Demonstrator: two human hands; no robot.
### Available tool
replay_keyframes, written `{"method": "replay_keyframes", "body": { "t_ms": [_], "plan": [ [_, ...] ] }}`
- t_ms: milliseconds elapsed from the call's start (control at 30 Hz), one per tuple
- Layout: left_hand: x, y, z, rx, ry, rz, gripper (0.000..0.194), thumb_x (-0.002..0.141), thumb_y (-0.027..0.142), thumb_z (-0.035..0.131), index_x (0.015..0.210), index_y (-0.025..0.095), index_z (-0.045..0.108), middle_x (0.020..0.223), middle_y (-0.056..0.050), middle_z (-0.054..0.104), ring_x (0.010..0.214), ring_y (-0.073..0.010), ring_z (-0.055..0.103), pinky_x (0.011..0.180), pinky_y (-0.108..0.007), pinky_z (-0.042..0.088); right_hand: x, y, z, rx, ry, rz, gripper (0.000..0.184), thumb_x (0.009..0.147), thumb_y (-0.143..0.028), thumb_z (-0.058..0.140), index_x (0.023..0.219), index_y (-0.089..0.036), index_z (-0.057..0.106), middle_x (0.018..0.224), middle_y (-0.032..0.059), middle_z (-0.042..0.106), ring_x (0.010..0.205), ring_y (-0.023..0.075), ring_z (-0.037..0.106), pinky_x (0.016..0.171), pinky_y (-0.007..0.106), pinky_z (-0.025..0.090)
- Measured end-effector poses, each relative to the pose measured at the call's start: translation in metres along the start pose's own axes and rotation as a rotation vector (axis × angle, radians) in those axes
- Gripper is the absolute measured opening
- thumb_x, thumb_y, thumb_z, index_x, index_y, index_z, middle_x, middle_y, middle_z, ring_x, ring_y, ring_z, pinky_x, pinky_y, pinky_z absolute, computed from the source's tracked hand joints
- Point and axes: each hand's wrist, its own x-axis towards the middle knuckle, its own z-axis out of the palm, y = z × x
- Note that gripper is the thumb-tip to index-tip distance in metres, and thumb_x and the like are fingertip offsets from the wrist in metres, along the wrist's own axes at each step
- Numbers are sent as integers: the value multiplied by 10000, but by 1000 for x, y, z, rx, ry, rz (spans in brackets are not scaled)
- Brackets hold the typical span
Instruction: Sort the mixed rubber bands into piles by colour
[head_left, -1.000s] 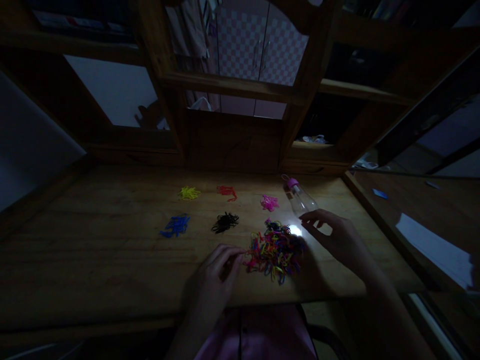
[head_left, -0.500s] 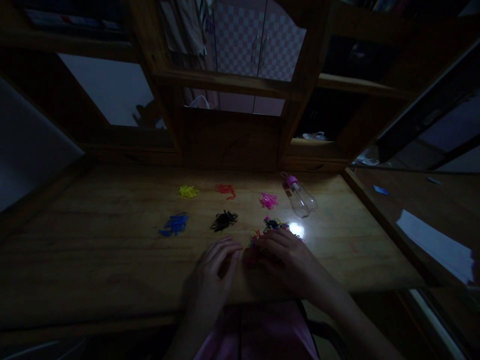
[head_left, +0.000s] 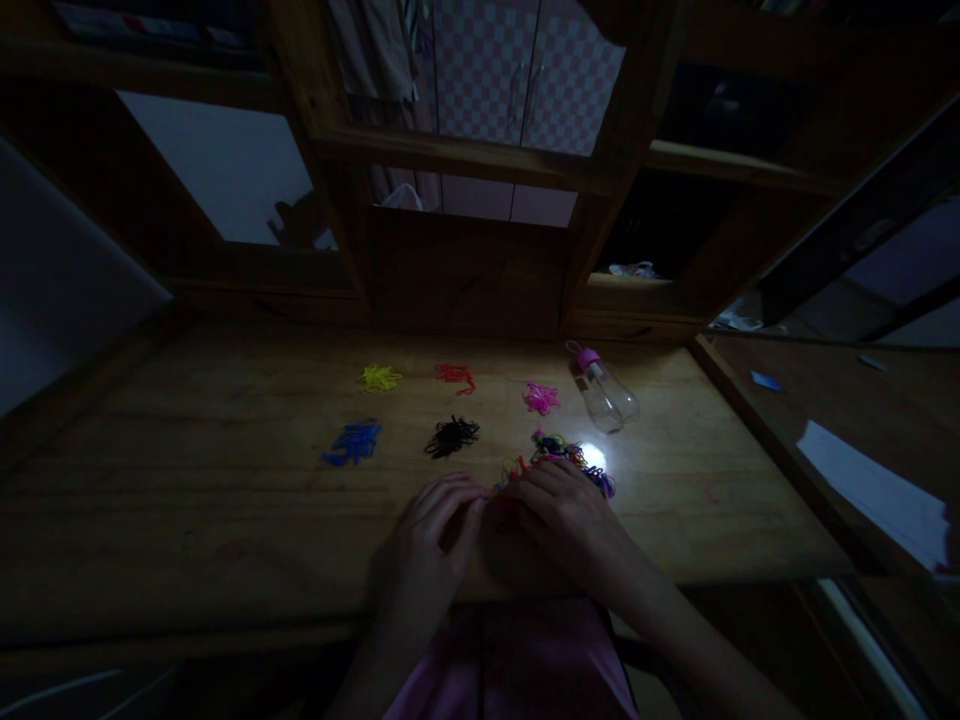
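My left hand [head_left: 439, 520] rests near the front of the table, thumb and fingers pinched together at the tips. My right hand [head_left: 562, 510] curls over the near side of a mixed pile of coloured loops [head_left: 559, 448], which look like thin rubber bands. A short red-orange band [head_left: 494, 492] shows between the two hands' fingertips, held at both ends; its detail is dim. Beyond the hands lie sorted heaps: black bands [head_left: 452, 437], blue bands [head_left: 354, 442], yellow bands [head_left: 379, 378], red bands [head_left: 455, 376] and pink bands [head_left: 541, 398].
A clear bottle with a pink cap [head_left: 609, 398] lies on the wooden table [head_left: 247, 430], right of the pink heap. Wooden shelving [head_left: 465, 275] stands along the back. White paper [head_left: 874, 495] and a small blue card [head_left: 765, 381] lie on the surface at right.
My right hand has shifted slightly left, its fingertips now meeting my left hand's at a red-orange band. More of the mixed pile's right side shows. The left fingers have closed together.
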Motion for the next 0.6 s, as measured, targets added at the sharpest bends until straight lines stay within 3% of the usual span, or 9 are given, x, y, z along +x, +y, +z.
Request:
{"method": "replay_keyframes", "body": {
  "t_ms": [333, 467, 600],
  "plan": [
    [0, 2, -2, 10, -30, -26, 176, 948, 231, 510, 978, 261, 681, 1055, -21, 693, 1070, -200, 616, 953, -347, 489, -8, 9, -4, 486, 167, 281, 201, 855, -135, 638, 1014, -237, 706, 950, 16, 750, 866, 177, 699, 769, 295, 544],
    [1, 4, -3, 0, -22, -28, 180, 948, 243, 513, 979, 262, 688, 1049, -24, 697, 1057, -201, 624, 947, -345, 497, -12, 10, -7, 509, 202, 338, 201, 872, -159, 626, 1016, -263, 721, 985, 19, 752, 904, 197, 704, 800, 329, 553],
    [1, 3, -2, 2, -26, -19, 173, 944, 242, 520, 994, 261, 685, 1057, -28, 695, 1060, -204, 624, 954, -356, 500, -12, 6, -5, 489, 201, 286, 202, 863, -168, 642, 1030, -257, 711, 984, 23, 747, 888, 194, 701, 782, 322, 552]
  ]
}}
